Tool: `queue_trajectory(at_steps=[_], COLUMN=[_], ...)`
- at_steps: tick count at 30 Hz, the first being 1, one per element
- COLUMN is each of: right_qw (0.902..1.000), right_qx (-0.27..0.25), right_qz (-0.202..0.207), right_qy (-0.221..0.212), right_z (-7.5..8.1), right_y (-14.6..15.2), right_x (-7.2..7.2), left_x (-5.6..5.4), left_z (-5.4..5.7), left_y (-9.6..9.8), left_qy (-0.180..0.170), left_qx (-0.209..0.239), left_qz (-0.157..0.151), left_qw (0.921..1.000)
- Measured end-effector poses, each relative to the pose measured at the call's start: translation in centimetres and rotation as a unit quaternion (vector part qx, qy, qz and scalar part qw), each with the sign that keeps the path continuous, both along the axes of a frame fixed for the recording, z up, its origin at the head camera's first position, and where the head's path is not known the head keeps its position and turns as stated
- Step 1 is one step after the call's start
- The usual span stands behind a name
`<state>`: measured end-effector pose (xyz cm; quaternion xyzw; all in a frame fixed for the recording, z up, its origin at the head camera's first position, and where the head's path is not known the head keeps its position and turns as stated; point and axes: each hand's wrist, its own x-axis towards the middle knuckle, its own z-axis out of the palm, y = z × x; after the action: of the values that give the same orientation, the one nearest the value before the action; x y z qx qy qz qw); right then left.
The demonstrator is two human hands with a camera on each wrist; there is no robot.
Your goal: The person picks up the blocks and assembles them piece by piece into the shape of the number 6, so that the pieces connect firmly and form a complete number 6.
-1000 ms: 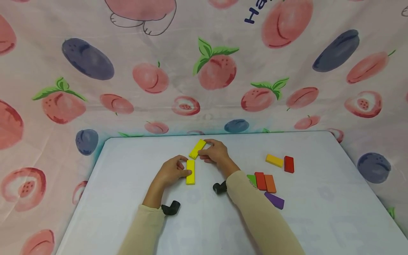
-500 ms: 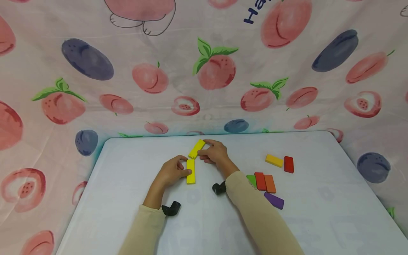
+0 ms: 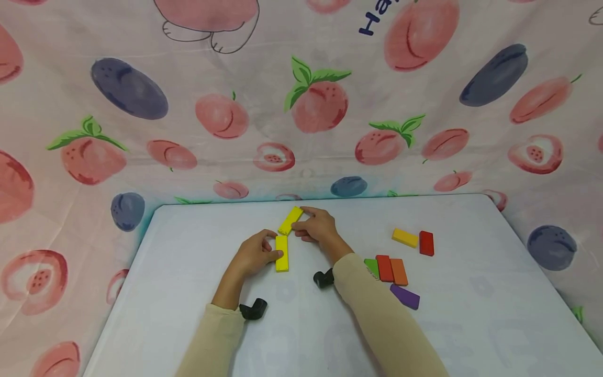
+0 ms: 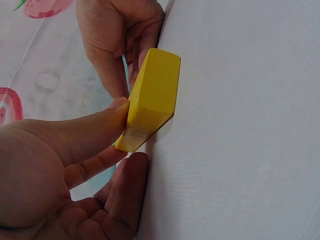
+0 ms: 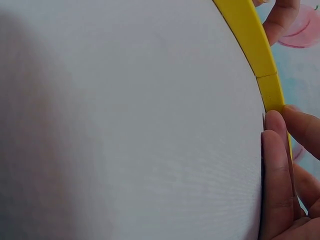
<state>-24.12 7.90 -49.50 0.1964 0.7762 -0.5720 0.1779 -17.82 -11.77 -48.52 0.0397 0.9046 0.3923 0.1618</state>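
Note:
Two yellow blocks lie end to end on the white table, meeting at an angle. My left hand [image 3: 251,255] pinches the nearer yellow block [image 3: 282,265], its thumb on the top and a finger at the far end. In the left wrist view that yellow block [image 4: 159,82] shows its near end, with the thumb against its side. My right hand [image 3: 316,226] grips the farther yellow block [image 3: 289,220], which slants to the upper right. The right wrist view shows the joint between the blocks, with the right fingertips [image 5: 276,150] along the farther one; the hand partly hides it.
Right of my right arm lie a green block [image 3: 371,266], a red block [image 3: 384,268], an orange block [image 3: 399,272] and a purple block [image 3: 406,297]. Farther back are a yellow-orange block [image 3: 405,237] and another red block [image 3: 426,243]. A fruit-print cloth hangs behind the white table [image 3: 471,324].

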Motion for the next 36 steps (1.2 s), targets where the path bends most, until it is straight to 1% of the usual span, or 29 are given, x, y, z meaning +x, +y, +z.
queue_trajectory(at_steps=[7, 12, 22, 26, 30, 33, 36], right_qw=[0.9998, 0.9997, 0.9998, 0.9996, 0.9987, 0.9968, 0.9946], right_qx=[-0.011, -0.006, 0.002, -0.011, -0.037, -0.059, -0.069], right_qz=[0.013, 0.021, 0.020, 0.024, 0.035, 0.051, 0.077], right_qy=[0.009, 0.009, 0.005, 0.002, -0.010, -0.019, -0.011], right_z=[0.1, 0.0, 0.2, 0.3, 0.3, 0.5, 1.0], right_y=[0.3, 0.3, 0.2, 0.4, 0.8, 1.4, 2.1], right_x=[0.1, 0.1, 0.1, 0.1, 0.1, 0.3, 0.8], left_x=[0.0, 0.1, 0.0, 0.0, 0.2, 0.3, 0.5], left_z=[-0.1, 0.0, 0.0, 0.1, 0.7, 1.2, 1.8], left_y=[0.0, 0.0, 0.1, 0.0, -0.1, -0.2, -0.2], left_qy=[0.001, 0.005, 0.005, 0.001, -0.007, 0.013, 0.048], left_qx=[-0.002, -0.003, -0.007, -0.003, -0.003, -0.025, -0.068], left_qz=[-0.001, -0.004, -0.004, -0.003, -0.009, -0.028, -0.053], left_qw=[1.0000, 1.0000, 1.0000, 1.0000, 0.9999, 0.9992, 0.9951])
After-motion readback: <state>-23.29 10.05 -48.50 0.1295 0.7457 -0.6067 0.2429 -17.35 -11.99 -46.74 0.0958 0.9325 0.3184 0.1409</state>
